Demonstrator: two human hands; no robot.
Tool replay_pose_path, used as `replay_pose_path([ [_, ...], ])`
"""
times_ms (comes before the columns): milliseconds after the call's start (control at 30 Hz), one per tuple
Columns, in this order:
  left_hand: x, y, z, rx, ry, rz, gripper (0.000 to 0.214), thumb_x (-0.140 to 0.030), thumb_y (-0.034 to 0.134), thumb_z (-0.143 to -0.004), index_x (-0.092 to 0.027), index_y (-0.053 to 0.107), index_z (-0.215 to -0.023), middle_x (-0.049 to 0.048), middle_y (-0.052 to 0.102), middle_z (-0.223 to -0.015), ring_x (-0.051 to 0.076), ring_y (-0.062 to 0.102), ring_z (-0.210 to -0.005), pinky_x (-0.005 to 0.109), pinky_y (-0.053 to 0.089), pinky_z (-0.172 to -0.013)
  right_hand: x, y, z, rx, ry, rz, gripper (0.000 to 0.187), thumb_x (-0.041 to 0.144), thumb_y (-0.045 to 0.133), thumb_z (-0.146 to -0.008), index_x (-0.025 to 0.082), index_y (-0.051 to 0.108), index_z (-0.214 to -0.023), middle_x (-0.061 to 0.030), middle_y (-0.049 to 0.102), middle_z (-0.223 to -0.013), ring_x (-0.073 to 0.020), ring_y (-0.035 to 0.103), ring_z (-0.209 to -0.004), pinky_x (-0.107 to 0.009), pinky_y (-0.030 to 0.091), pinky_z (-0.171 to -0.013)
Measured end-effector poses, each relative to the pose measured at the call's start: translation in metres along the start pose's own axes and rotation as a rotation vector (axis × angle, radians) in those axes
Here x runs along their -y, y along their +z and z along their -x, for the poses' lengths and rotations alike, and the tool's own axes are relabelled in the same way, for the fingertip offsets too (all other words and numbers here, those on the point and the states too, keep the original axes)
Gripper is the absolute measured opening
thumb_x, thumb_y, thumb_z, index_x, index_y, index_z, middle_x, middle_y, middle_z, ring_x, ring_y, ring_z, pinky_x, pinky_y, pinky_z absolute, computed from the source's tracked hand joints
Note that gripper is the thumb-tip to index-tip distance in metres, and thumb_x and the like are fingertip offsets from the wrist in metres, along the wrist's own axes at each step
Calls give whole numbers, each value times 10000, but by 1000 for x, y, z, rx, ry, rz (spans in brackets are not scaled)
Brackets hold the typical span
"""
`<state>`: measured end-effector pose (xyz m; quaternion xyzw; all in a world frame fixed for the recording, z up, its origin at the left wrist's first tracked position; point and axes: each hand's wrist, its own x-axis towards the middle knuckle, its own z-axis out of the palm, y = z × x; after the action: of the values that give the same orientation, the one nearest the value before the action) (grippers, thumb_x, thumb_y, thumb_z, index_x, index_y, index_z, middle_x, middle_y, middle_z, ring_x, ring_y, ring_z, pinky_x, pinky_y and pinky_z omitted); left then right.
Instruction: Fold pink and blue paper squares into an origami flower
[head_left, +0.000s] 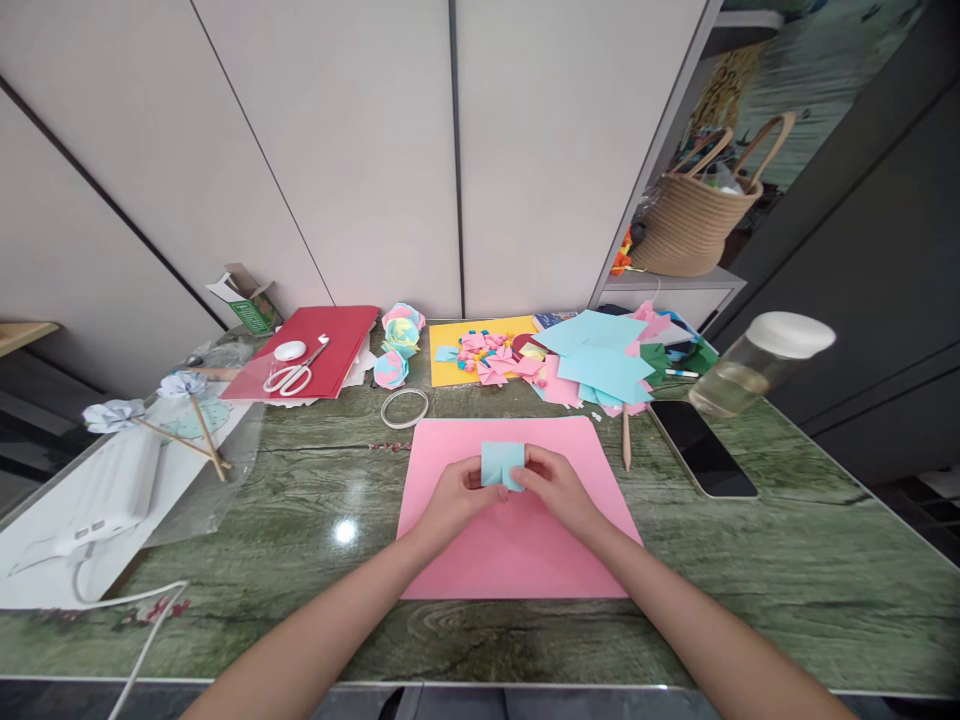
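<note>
Between my two hands is a small square of light blue folded paper [501, 462], held above a pink sheet [517, 555]. My left hand [463, 492] pinches its lower left side, with the thumb along the bottom edge. On the right side, my right hand [553, 480] grips it, thumb and finger pressed on its front near the lower right corner. A crease or slit runs up from the bottom middle of the square. The fingers behind the paper are partly hidden.
Behind lie a roll of tape [405, 424], paper balls [391, 369], a yellow sheet [442, 374] with small coloured pieces and blue paper sheets [600, 358]. At right are a phone [703, 450] and a bottle [750, 365]; at left, scissors [294, 377] on a red folder [337, 335].
</note>
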<state>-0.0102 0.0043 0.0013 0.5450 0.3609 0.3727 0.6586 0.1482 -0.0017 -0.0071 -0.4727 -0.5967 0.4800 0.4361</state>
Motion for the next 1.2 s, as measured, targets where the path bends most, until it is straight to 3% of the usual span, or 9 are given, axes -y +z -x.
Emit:
replay_pose_path([
  [267,-2,0,1,24,-1,-7,215,-213,618,-651,-117,642,-842,60,630,-772,179,537,-716,284,410,-684,0,-1,1,-22,-17,55,105,208,491,-711,162,508,-617,24,458,-607,-120,413,-601,-235,329,-574],
  [667,-6,1,0,-37,16,2,174,-203,632,-624,-130,640,-782,35,621,-775,174,522,-743,268,396,-691,-2,-1,1,-14,-58,117,156,290,529,-739,163,526,-648,17,504,-630,-124,446,-619,-237,342,-587],
  [1200,1,-5,-4,-62,16,-23,191,-149,579,-660,-116,602,-847,45,605,-815,177,518,-773,271,396,-708,3,0,1,-17,-41,120,186,274,480,-762,168,479,-609,25,447,-612,-119,418,-614,-233,323,-586],
])
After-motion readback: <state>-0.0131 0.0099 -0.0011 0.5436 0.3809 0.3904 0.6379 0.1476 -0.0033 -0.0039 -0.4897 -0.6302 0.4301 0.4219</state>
